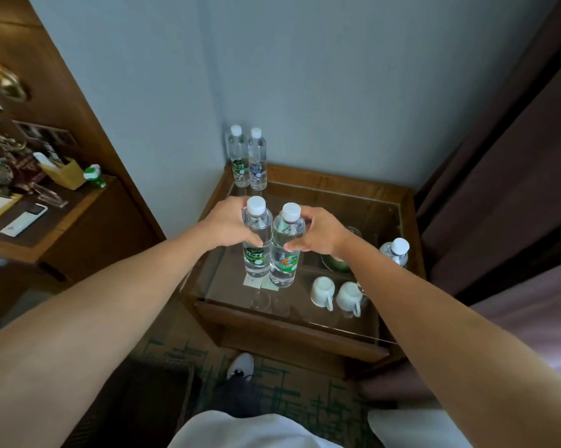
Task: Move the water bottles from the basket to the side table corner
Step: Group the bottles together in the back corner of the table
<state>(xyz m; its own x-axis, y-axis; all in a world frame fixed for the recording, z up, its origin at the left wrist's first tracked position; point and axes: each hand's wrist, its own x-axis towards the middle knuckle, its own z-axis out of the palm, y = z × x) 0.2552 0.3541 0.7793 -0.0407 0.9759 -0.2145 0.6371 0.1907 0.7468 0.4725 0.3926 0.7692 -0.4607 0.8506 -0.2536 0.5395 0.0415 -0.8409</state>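
left held bottle: clear plastic water bottle with white cap and green label (257, 240), upright, middle of the frame
right held bottle: clear plastic water bottle with white cap and colourful label (286, 245), upright, touching the first
corner bottles: two clear capped bottles (247, 158), upright, side by side, upper middle
far bottle: clear capped bottle (395, 251), right of middle

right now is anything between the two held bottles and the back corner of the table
Nothing visible. The glass top is bare between the held bottles and the corner pair. The cups and the bowl sit off to the right.
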